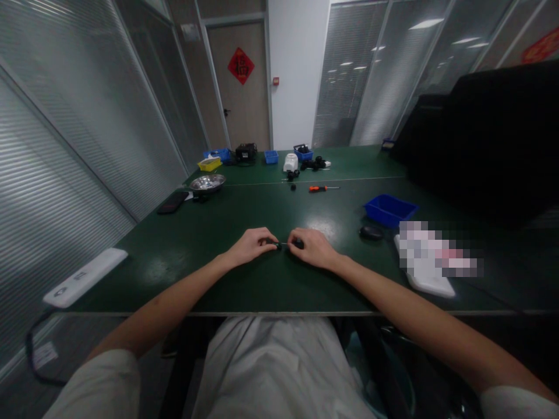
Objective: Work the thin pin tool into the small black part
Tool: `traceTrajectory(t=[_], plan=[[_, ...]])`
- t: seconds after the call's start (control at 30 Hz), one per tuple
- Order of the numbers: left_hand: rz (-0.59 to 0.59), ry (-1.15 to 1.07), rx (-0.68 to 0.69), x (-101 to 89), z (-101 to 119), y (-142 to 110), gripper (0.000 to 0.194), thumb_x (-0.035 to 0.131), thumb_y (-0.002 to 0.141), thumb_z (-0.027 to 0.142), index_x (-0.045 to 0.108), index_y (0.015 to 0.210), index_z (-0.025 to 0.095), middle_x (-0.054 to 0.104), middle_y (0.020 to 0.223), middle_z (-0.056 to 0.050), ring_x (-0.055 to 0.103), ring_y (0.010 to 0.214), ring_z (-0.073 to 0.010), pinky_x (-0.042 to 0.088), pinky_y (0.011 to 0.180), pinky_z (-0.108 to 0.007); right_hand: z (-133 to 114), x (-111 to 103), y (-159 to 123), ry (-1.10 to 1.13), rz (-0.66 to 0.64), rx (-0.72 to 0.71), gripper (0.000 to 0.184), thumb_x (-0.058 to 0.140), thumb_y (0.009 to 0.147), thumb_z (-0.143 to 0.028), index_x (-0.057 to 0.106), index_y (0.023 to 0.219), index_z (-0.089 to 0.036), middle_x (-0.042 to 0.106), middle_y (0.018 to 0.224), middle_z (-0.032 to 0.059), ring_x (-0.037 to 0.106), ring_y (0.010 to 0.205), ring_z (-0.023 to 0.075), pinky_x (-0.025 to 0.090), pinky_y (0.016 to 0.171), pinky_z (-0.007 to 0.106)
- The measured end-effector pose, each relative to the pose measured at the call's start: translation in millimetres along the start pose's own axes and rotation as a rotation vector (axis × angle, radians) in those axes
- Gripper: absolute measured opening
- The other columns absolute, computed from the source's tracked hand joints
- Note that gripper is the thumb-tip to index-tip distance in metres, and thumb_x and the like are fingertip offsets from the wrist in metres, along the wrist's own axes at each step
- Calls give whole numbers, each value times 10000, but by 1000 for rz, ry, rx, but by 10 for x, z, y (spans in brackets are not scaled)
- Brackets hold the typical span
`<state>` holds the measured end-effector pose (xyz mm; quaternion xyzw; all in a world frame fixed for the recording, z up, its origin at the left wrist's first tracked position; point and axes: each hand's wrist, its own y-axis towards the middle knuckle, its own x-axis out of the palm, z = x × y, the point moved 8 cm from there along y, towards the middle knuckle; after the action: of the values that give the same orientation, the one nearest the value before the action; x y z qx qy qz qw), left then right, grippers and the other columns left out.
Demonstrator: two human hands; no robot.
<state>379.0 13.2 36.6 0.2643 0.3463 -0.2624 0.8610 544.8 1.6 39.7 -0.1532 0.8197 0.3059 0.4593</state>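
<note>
My left hand (252,247) rests low over the green table with thumb and fingers pinched on a small black part (278,247). Facing it, my right hand (314,248) is closed around another small black piece (299,244). A thin, light-coloured rod (283,244) spans the narrow gap between the fingertips. The parts are too small and too covered by the fingers to name exactly. Beyond the hands, an orange-handled screwdriver (318,189) lies on the table, with a small round black piece (293,187) to its left.
To the right are a blue tray (390,210), a black mouse-like object (371,233) and a white slab (430,282), partly blurred. A metal bowl (208,183), a dark phone (173,202) and a white bar (85,277) lie left. Bins and black parts (315,163) stand far back.
</note>
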Motion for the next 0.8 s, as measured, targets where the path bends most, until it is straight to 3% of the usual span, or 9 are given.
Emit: traceTrajectory(t=[0.3,0.57,0.8], plan=[[29,-2,-25,-15,-34,-12,262,681,935,363,774,1099,181,656,906,-65,570,702,-143,459,649,-276,-18,-5,-4,-3,11,0,29,661,895,-253,675,900,-227,694,897,16,609,777,170,363,663,280],[20,-14,11,-28,70,-17,239,672,951,343,789,1085,182,702,991,-88,628,797,-167,491,738,-287,-56,-19,-15,0,0,-2,32,666,899,-257,673,902,-226,680,915,14,605,783,164,352,657,279],[55,-74,0,-55,31,-17,216,697,939,322,793,1058,169,746,1048,-89,685,956,-207,512,866,-300,-78,-35,-20,49,20,-26,48,641,926,-264,648,930,-217,649,917,4,585,782,147,362,679,266]])
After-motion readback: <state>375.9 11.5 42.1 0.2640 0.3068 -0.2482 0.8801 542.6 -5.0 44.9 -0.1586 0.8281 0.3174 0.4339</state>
